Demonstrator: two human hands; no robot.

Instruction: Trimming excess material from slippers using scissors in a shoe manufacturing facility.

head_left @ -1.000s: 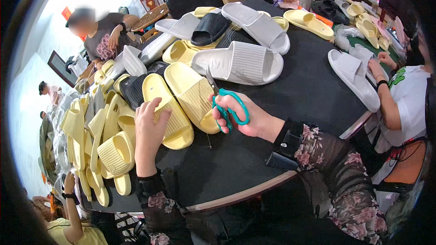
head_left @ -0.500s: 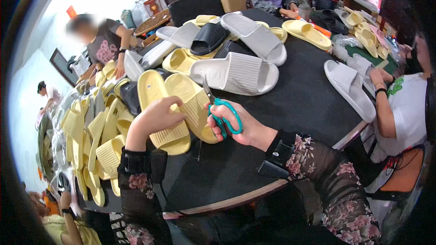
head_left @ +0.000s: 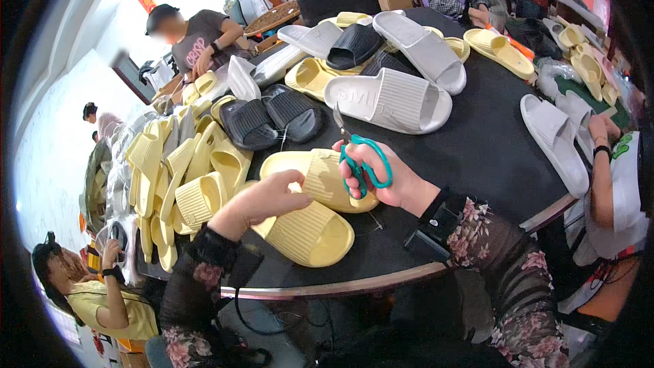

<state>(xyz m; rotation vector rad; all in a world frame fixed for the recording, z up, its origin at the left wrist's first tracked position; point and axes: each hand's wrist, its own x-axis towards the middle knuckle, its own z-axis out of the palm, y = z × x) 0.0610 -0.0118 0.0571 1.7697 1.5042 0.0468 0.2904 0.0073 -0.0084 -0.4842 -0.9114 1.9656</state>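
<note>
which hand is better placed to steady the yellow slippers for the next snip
Left. The left hand already rests on the near yellow slipper, while the right hand is occupied gripping the teal scissors.

You see pale yellow ribbed slides [head_left: 306, 228], teal-handled scissors [head_left: 364, 163], a black tabletop [head_left: 477, 157], and what looks like floral-patterned dark sleeves [head_left: 504, 266].

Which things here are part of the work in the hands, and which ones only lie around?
In hand:
- left hand on near yellow slipper
- right hand holding scissors
- second yellow slipper

Lying about:
- grey slipper
- black slippers
- yellow pile
</note>
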